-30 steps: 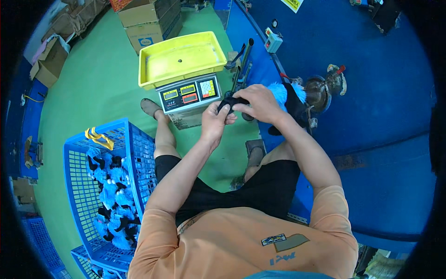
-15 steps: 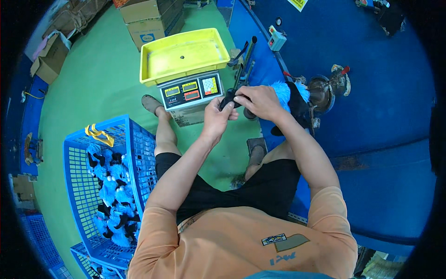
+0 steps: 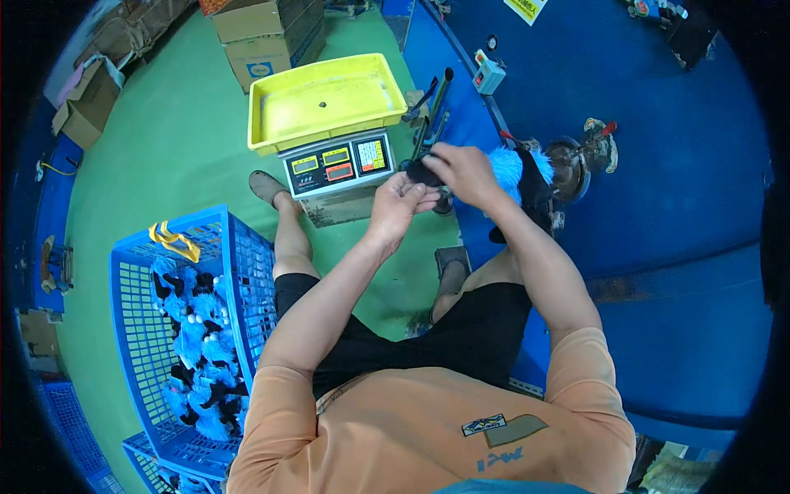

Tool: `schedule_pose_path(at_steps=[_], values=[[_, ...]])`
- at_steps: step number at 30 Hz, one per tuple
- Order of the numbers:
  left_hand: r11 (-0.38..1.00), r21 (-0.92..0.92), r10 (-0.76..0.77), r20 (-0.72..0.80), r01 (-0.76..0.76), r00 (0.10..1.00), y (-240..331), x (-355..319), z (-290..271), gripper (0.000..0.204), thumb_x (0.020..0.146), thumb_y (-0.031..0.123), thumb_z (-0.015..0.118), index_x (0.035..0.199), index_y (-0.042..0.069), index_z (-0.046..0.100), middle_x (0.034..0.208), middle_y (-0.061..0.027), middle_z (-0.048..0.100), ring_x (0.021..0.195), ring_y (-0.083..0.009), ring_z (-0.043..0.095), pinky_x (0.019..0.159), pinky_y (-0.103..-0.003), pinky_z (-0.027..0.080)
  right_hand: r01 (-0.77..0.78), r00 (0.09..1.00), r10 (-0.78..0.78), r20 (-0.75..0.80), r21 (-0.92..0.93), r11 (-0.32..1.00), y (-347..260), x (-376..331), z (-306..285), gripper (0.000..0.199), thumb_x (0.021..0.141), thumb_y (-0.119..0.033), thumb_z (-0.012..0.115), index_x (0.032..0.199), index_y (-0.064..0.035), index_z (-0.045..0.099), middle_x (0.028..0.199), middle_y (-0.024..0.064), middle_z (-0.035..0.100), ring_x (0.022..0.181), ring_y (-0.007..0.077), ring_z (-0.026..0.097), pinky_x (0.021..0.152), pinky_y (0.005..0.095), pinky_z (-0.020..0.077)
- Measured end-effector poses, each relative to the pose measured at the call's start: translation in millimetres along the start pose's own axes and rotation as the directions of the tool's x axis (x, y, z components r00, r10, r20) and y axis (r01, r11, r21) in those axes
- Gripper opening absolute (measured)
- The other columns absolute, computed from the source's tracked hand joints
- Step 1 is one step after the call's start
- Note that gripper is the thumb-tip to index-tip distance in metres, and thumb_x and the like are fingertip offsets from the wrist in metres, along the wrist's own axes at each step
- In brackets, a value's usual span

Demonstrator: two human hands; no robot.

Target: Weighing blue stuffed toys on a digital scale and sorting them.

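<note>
Both my hands meet in front of dark metal tubes that stand beside the scale. Between them is a small black cloth piece. My right hand pinches it from above with bent fingers. From below, my left hand supports its lower end, thumb against fingers, palm turned up. The piece's exact shape is partly hidden by my fingers. Just right of my right hand, a blue and black furry plush piece lies against the round metal fitting on the blue machine.
A yellow tray sits on a digital scale ahead. A blue plastic basket of furry plush pieces stands left. Behind the scale are cardboard boxes. The blue machine, with a switch box, fills the right.
My right hand has moved slightly up and right with the black piece. The fingers of my left hand have straightened somewhat, and more of the black cloth shows between my hands.
</note>
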State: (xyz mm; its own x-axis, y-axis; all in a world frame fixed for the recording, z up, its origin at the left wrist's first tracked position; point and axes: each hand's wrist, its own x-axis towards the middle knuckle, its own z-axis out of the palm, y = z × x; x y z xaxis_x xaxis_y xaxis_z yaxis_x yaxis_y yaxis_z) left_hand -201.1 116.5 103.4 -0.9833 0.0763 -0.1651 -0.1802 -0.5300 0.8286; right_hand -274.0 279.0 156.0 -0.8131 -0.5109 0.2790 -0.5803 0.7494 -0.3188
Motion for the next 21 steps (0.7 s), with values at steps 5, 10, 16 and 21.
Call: schedule_pose_path(at_steps=[5, 10, 16, 21], values=[[1.000, 0.011, -0.016, 0.034, 0.015, 0.999, 11, 9, 4, 0.028, 0.101, 0.007, 0.056, 0.125, -0.007, 0.052, 0.104, -0.0150, 0.066, 0.094, -0.0204, 0.071, 0.087, -0.028, 0.059, -0.107, 0.986, 0.100, -0.131, -0.046, 0.993, 1, 0, 5, 0.030, 0.098, -0.033, 0.057, 0.083, -0.0070, 0.062, 0.076, 0.0132, 0.069, 0.064, 0.0394, 0.062, 0.056, 0.0480, 0.0444], [0.993, 0.112, -0.034, -0.030, 0.038, 0.999, 16, 3, 1, 0.031, 0.101, 0.008, 0.058, 0.127, -0.008, 0.052, 0.108, -0.0167, 0.065, 0.095, -0.0208, 0.070, 0.088, -0.028, 0.058, 0.011, 0.992, -0.022, -0.127, -0.085, 0.996, -16, 3, 17, 0.030, 0.098, -0.031, 0.057, 0.081, -0.0073, 0.059, 0.072, 0.0146, 0.067, 0.061, 0.0397, 0.061, 0.055, 0.0486, 0.0437], [0.998, -0.042, 0.052, -0.056, -0.054, 0.997, -3, 4, 12, 0.031, 0.100, 0.010, 0.059, 0.126, -0.008, 0.054, 0.108, -0.0169, 0.065, 0.091, -0.0199, 0.070, 0.085, -0.027, 0.058, -0.011, 0.978, -0.014, -0.207, -0.122, 0.992, 8, -7, 3, 0.027, 0.098, -0.028, 0.056, 0.081, -0.0081, 0.059, 0.070, 0.0148, 0.065, 0.058, 0.0388, 0.059, 0.053, 0.0472, 0.0428], [0.998, -0.059, 0.011, 0.031, -0.009, 0.999, 0, 15, 18, 0.026, 0.100, 0.011, 0.060, 0.119, -0.007, 0.057, 0.102, -0.0149, 0.067, 0.081, -0.0178, 0.070, 0.078, -0.026, 0.059, -0.062, 0.955, 0.037, -0.295, -0.074, 0.995, 17, -3, 6, 0.024, 0.098, -0.025, 0.057, 0.082, -0.0078, 0.060, 0.071, 0.0154, 0.064, 0.058, 0.0384, 0.059, 0.053, 0.0466, 0.0423]])
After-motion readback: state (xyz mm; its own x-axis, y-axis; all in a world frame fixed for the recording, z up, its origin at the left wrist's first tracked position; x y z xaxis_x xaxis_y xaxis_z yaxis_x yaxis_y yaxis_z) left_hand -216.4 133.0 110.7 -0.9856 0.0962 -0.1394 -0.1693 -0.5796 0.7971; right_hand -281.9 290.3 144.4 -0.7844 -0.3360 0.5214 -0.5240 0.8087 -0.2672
